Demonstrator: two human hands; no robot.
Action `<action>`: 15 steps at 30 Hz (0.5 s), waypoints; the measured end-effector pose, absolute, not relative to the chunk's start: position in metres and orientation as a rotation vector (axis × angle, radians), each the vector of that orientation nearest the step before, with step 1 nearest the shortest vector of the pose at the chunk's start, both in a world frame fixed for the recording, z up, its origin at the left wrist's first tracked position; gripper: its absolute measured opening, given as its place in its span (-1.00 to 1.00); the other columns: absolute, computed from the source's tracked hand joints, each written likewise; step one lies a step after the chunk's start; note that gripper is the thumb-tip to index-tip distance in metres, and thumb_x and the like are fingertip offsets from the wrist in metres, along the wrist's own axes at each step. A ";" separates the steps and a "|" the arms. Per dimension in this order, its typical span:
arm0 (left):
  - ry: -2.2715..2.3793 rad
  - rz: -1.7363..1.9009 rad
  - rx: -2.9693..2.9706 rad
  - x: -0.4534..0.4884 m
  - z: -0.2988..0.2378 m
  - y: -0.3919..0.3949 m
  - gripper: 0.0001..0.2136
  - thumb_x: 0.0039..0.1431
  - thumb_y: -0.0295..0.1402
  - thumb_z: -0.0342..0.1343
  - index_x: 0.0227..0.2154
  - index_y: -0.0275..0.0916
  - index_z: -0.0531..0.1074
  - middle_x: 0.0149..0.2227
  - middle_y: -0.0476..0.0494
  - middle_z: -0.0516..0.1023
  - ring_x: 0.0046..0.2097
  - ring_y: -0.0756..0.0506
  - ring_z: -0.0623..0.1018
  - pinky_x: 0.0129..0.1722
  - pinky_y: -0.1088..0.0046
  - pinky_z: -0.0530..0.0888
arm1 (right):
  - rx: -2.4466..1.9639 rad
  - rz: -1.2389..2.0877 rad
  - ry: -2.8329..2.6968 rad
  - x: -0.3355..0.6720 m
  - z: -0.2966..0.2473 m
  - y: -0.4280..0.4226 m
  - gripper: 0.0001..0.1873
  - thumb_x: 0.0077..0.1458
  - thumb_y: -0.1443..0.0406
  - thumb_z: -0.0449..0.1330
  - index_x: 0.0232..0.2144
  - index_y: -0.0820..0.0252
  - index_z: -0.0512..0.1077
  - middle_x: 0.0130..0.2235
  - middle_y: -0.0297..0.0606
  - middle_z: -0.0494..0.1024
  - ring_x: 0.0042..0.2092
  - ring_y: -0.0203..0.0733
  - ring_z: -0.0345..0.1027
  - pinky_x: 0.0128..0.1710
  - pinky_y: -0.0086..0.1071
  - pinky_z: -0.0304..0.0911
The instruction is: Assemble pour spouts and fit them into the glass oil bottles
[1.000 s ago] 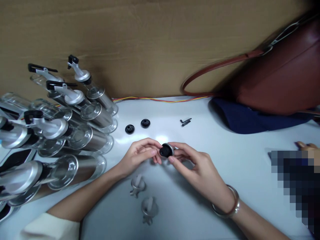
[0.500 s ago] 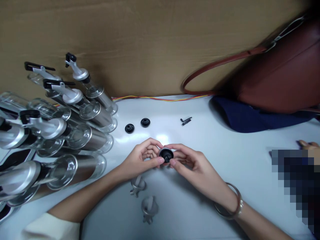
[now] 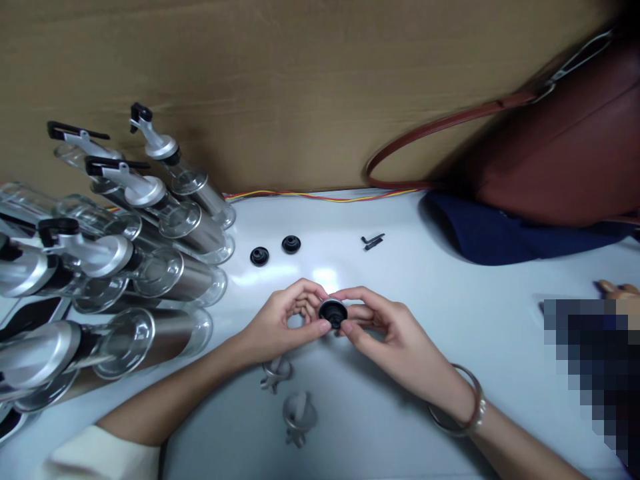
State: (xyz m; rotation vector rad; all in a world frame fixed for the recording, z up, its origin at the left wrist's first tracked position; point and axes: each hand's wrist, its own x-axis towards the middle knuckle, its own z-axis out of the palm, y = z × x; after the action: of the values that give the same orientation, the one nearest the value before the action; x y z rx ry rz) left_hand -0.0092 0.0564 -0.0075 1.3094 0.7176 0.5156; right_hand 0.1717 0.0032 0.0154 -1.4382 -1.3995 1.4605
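Observation:
Between both hands, over the table's middle, is a pourer cap (image 3: 333, 312), a silver rim with a black plug inside, its hollow side turned toward me. My left hand (image 3: 297, 317) pinches its left edge between thumb and fingers. On the other edge, my right hand (image 3: 377, 320) grips it the same way. Two black round plugs (image 3: 259, 256) (image 3: 291, 244) lie farther back on the table. Nearer to me, partly behind my left forearm, is a silver pourer top (image 3: 275, 373), and a second silver pourer top (image 3: 299, 415) lies beside it.
Several glass bottles (image 3: 170, 277) with metal sleeves and pourers crowd the left side. Small black lever parts (image 3: 373, 241) lie at the back. A brown bag (image 3: 565, 147) rests on dark blue cloth (image 3: 490, 233) at right. Another person's hand (image 3: 620, 291) shows at the right edge.
The pourer cap has tilted slightly in my fingers, and both hands have shifted a little. They keep their grip on it. The things on the table have stayed put.

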 end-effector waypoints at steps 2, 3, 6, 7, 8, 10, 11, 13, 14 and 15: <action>0.728 0.507 1.331 -0.009 -0.007 0.056 -0.75 0.05 -0.34 0.17 -0.23 -0.25 0.27 -0.37 -0.03 0.38 -0.37 0.04 0.36 -0.30 0.49 0.34 | -1.430 1.450 -1.412 0.171 0.016 0.003 -0.76 0.07 0.30 0.11 -0.16 0.16 0.36 -0.29 -0.24 0.64 -0.29 -0.24 0.53 -0.31 -0.40 0.42; 0.733 0.506 1.344 -0.009 -0.006 0.056 -0.76 0.05 -0.35 0.16 -0.24 -0.25 0.27 -0.38 -0.02 0.38 -0.38 0.05 0.36 -0.31 0.50 0.34 | -1.429 1.438 -1.420 0.171 0.016 0.003 -0.76 0.07 0.30 0.10 -0.16 0.16 0.36 -0.29 -0.24 0.64 -0.29 -0.23 0.54 -0.31 -0.39 0.42; 0.740 0.500 1.395 -0.009 -0.005 0.055 -0.75 0.01 -0.38 0.15 -0.24 -0.24 0.26 -0.39 0.00 0.37 -0.39 0.05 0.35 -0.34 0.51 0.33 | -1.429 1.383 -1.455 0.171 0.016 0.001 -0.76 0.04 0.33 0.11 -0.17 0.15 0.34 -0.31 -0.25 0.64 -0.29 -0.23 0.54 -0.28 -0.38 0.43; 0.740 0.495 1.411 -0.009 -0.005 0.055 -0.75 -0.01 -0.39 0.14 -0.24 -0.24 0.25 -0.40 0.00 0.37 -0.40 0.05 0.35 -0.35 0.51 0.33 | -1.433 1.361 -1.469 0.170 0.016 0.001 -0.76 0.03 0.34 0.11 -0.18 0.15 0.34 -0.32 -0.27 0.64 -0.30 -0.23 0.54 -0.28 -0.38 0.43; 0.740 0.490 1.426 -0.009 -0.005 0.055 -0.75 -0.02 -0.40 0.13 -0.25 -0.23 0.25 -0.40 0.01 0.37 -0.40 0.04 0.35 -0.35 0.51 0.33 | -1.441 1.340 -1.484 0.169 0.016 0.000 -0.76 0.01 0.35 0.11 -0.19 0.15 0.33 -0.35 -0.29 0.63 -0.32 -0.25 0.53 -0.30 -0.39 0.42; 0.742 0.473 1.452 -0.008 -0.005 0.054 -0.74 -0.04 -0.42 0.12 -0.25 -0.23 0.24 -0.42 0.01 0.36 -0.41 0.04 0.34 -0.36 0.51 0.32 | -1.461 1.299 -1.520 0.168 0.016 -0.001 -0.78 -0.01 0.36 0.10 -0.23 0.15 0.33 -0.40 -0.33 0.61 -0.38 -0.28 0.50 -0.35 -0.42 0.40; 0.748 0.463 1.465 -0.008 -0.005 0.054 -0.74 -0.05 -0.43 0.11 -0.26 -0.23 0.24 -0.43 0.02 0.35 -0.42 0.04 0.34 -0.37 0.51 0.32 | -1.469 1.280 -1.545 0.168 0.016 -0.001 -0.78 -0.02 0.36 0.10 -0.25 0.14 0.33 -0.42 -0.35 0.60 -0.40 -0.29 0.49 -0.37 -0.42 0.39; 0.760 0.438 1.493 -0.008 -0.005 0.053 -0.74 -0.08 -0.44 0.10 -0.27 -0.22 0.22 -0.45 0.04 0.33 -0.43 0.04 0.33 -0.40 0.52 0.31 | -1.480 1.257 -1.596 0.166 0.015 -0.001 -0.79 -0.04 0.37 0.09 -0.27 0.14 0.32 -0.44 -0.37 0.58 -0.41 -0.29 0.47 -0.39 -0.42 0.36; 0.764 0.427 1.504 -0.008 -0.005 0.053 -0.73 -0.09 -0.43 0.10 -0.28 -0.22 0.21 -0.47 0.06 0.31 -0.44 0.04 0.32 -0.42 0.52 0.30 | -1.479 1.255 -1.616 0.166 0.015 -0.001 -0.79 -0.05 0.38 0.08 -0.27 0.14 0.32 -0.43 -0.37 0.57 -0.41 -0.29 0.46 -0.38 -0.42 0.35; 0.767 0.420 1.512 -0.009 -0.005 0.053 -0.73 -0.09 -0.43 0.10 -0.29 -0.21 0.21 -0.48 0.07 0.30 -0.46 0.05 0.31 -0.44 0.53 0.29 | -1.475 1.256 -1.629 0.166 0.015 -0.001 -0.78 -0.05 0.39 0.07 -0.27 0.14 0.32 -0.43 -0.37 0.57 -0.40 -0.29 0.46 -0.38 -0.42 0.35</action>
State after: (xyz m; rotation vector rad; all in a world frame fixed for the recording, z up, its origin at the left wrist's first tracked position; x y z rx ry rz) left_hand -0.0086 0.0525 -0.0052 1.5116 0.7666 0.4201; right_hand 0.1657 -0.0014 0.0153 -1.4750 -1.6285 1.2557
